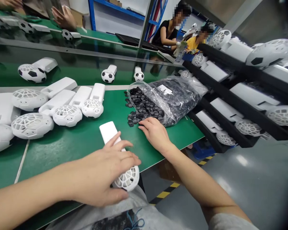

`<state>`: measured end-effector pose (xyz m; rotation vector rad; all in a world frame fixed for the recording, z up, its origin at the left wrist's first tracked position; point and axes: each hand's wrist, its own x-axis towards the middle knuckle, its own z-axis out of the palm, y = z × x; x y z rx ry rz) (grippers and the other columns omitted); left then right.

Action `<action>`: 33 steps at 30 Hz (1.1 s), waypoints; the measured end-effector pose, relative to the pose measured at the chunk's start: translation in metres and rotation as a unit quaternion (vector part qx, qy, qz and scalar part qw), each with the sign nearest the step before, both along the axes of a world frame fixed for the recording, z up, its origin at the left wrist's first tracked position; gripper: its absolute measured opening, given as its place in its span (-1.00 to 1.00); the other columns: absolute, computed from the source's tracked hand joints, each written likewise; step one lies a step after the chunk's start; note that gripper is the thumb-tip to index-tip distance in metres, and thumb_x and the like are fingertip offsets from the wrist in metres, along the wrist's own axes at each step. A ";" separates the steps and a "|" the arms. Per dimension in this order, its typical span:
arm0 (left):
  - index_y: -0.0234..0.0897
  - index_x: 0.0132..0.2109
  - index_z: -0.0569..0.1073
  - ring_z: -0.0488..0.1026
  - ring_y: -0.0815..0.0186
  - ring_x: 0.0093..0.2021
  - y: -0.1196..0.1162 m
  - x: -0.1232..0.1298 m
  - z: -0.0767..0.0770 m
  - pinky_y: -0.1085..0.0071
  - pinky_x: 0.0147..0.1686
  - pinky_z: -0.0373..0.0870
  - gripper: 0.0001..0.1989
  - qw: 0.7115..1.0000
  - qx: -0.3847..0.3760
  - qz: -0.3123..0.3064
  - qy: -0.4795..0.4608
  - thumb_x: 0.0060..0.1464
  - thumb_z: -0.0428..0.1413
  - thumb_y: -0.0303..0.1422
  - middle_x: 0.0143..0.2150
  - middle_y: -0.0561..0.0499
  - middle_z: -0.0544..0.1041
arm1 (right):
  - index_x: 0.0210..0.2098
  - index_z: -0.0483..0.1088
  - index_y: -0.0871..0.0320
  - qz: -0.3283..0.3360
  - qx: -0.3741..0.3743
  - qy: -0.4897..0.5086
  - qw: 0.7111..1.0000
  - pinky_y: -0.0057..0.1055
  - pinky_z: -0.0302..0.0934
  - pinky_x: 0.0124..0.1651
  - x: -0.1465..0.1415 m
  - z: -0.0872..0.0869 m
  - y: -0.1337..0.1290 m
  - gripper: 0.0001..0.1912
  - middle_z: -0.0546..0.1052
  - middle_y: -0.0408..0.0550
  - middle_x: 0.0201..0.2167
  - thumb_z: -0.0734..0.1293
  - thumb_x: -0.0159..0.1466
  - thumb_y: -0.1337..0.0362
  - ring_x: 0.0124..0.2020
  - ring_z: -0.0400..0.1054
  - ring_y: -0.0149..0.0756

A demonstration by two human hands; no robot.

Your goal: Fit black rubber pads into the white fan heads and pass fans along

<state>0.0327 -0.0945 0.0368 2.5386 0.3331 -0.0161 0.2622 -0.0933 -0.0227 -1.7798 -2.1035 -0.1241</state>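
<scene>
At the lower centre of the frame, in the head view, the left hand is closed over a white football-shaped housing, thumb on the near side of the lattice head and fingers across the top. The housing lies directly under the palm; its plain rectangular end projects beyond the fingers towards the middle of the frame, and its lattice head sits at the edge of the green worktable, nearest the wearer.

At the centre right, the right hand is at the near edge of a heap of black polygonal pieces, which spill from the mouth of a clear plastic bag. Its thumb and fingertips are drawn close together; whether a piece is pinched between them cannot be told.

Judged from this posture, the step in hand is taking up a piece with the right hand while the left steadies the housing. Such a move calls for a fine fingertip pinch that separates one piece from its neighbours, with the left grip held firm. The heap is just beside the right fingertips; the housing is apart from them, towards the lower left.
</scene>
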 end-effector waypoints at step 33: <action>-0.16 -0.01 0.28 -0.09 0.10 0.31 0.036 -0.026 -0.027 0.09 0.20 0.07 -0.50 0.976 -0.035 0.187 -0.108 -0.18 -0.01 -0.53 0.13 0.00 0.32 | -0.15 0.37 0.26 0.102 0.049 -0.174 0.978 -0.30 0.08 -0.24 0.011 0.015 0.025 -0.79 0.50 -0.01 -0.40 0.15 0.30 0.44 -0.35 0.34 -0.23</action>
